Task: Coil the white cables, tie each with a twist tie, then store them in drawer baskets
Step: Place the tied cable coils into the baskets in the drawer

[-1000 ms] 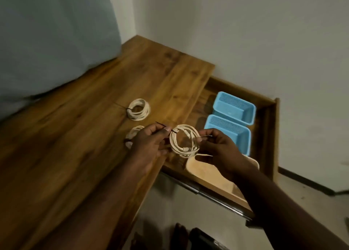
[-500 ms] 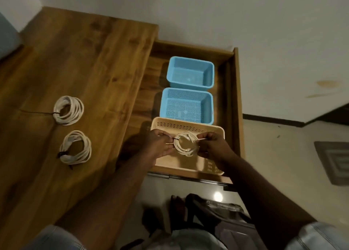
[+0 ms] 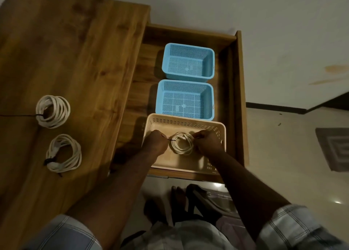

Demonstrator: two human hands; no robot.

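Note:
A small coiled white cable [image 3: 182,143] with a dark twist tie on its left side sits low inside the beige basket [image 3: 222,130] at the front of the open drawer. My left hand [image 3: 156,142] pinches the coil's left edge at the tie. My right hand [image 3: 207,143] pinches its right edge. Whether the coil touches the basket floor I cannot tell. Two more tied white coils lie on the wooden desk at the left, one farther [image 3: 52,111] and one nearer [image 3: 64,153].
Two blue mesh baskets stand in the drawer behind the beige one, the middle [image 3: 185,100] and the far [image 3: 188,60]. The drawer's right wall [image 3: 241,98] runs beside them. The wooden desk top [image 3: 75,51] spreads left. A grey mat [image 3: 334,147] lies on the floor.
Both hands carried the coil from above the desk edge over the drawer and down into the beige basket. The view swung to look straight down.

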